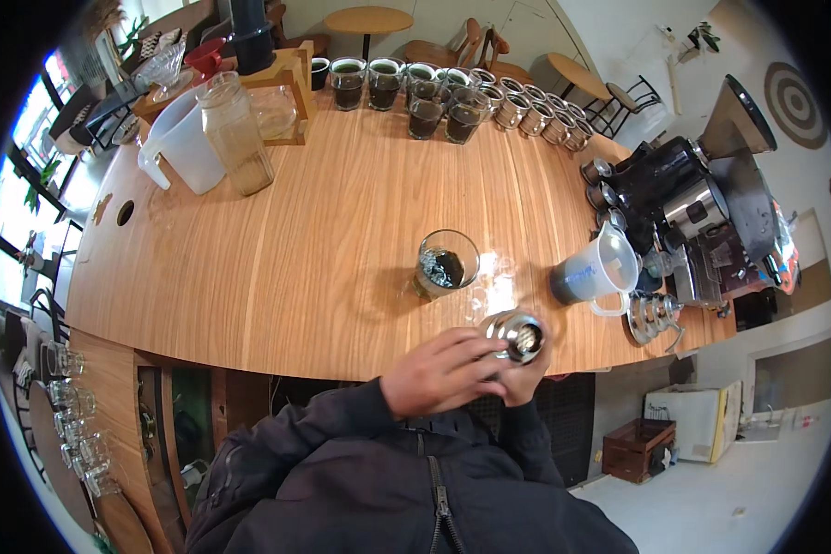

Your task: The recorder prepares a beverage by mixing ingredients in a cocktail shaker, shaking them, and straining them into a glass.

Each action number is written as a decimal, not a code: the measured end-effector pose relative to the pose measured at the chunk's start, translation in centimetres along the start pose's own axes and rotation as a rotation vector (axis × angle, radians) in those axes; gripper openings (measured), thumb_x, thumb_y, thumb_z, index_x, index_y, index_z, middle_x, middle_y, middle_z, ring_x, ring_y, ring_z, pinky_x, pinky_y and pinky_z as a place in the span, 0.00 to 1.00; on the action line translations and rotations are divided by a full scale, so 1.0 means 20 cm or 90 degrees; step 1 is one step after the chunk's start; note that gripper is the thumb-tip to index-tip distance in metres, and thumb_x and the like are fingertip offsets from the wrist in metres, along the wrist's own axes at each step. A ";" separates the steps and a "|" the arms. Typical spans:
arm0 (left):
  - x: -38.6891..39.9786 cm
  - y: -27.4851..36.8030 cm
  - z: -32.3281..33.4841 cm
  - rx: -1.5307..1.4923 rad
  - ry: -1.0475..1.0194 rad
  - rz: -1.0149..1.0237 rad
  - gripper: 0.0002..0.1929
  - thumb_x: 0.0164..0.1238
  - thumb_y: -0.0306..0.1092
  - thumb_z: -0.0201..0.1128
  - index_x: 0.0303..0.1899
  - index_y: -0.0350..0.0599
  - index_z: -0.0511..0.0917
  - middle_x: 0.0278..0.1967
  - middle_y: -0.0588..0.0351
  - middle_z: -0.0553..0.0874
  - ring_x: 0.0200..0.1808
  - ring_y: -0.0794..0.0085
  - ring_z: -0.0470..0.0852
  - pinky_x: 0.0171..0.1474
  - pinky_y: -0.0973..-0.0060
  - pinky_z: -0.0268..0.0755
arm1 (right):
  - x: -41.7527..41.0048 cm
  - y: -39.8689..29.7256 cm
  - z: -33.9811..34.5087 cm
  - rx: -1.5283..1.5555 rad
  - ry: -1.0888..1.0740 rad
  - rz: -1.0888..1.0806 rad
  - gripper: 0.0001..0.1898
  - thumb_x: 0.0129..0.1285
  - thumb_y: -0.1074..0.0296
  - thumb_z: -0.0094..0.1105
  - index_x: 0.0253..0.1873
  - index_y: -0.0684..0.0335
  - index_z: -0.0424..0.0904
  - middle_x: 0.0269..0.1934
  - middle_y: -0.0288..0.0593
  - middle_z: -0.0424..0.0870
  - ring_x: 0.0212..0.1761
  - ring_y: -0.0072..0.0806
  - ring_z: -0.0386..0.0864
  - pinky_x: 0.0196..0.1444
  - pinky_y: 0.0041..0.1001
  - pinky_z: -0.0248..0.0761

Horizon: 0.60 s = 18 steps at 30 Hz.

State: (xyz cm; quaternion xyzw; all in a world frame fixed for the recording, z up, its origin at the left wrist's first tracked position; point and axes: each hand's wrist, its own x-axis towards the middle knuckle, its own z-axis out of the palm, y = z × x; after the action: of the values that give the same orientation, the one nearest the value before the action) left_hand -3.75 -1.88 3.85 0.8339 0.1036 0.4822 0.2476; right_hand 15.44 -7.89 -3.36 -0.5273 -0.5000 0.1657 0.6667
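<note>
Both my hands are on a shiny metal cup (516, 337) at the counter's near edge. My left hand (443, 370) lies across its left side with the fingers extended. My right hand (530, 374) is wrapped round its right side and underside, partly hidden behind the cup and the left hand. The cup's open mouth faces up toward me; what lies inside is unclear. Just beyond it, to the left, a clear glass (447, 266) with dark liquid stands on the wooden counter (318, 242). To the right is a translucent plastic measuring jug (595, 270) holding dark liquid.
Several glasses of dark liquid (384, 86) and several metal cups (537, 114) line the far edge. A white plastic pitcher (187, 145) and a glass bottle (235, 138) stand at the left. At the right are a black grinder (654, 173) and a metal kettle (651, 318).
</note>
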 end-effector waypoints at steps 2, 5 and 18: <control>0.15 -0.01 0.16 0.004 -0.013 0.009 0.23 0.59 0.37 0.77 0.55 0.44 0.82 0.54 0.51 0.85 0.54 0.56 0.84 0.58 0.63 0.79 | -0.04 0.08 -0.10 -0.064 -0.046 -0.030 0.44 0.49 0.64 0.83 0.71 0.67 0.68 0.61 0.47 0.79 0.59 0.36 0.81 0.63 0.36 0.75; 0.24 -0.07 0.33 0.044 -0.046 0.013 0.21 0.63 0.39 0.74 0.55 0.43 0.83 0.52 0.52 0.85 0.52 0.56 0.84 0.58 0.63 0.78 | -0.02 0.13 -0.15 -0.095 -0.072 -0.019 0.43 0.51 0.63 0.82 0.71 0.68 0.67 0.62 0.48 0.79 0.59 0.37 0.82 0.63 0.35 0.75; 0.40 -0.32 0.68 -0.026 0.131 -0.147 0.22 0.63 0.35 0.75 0.57 0.40 0.83 0.58 0.42 0.85 0.64 0.48 0.81 0.69 0.59 0.72 | 0.31 0.44 -0.19 0.111 -0.046 0.061 0.45 0.53 0.66 0.81 0.73 0.68 0.64 0.65 0.51 0.76 0.65 0.36 0.78 0.66 0.33 0.73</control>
State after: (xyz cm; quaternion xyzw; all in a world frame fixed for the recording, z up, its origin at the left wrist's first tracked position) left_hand 12.39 2.67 0.93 0.7574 0.2138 0.5354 0.3065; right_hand 24.01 -1.93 -7.69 -0.4845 -0.4817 0.2592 0.6826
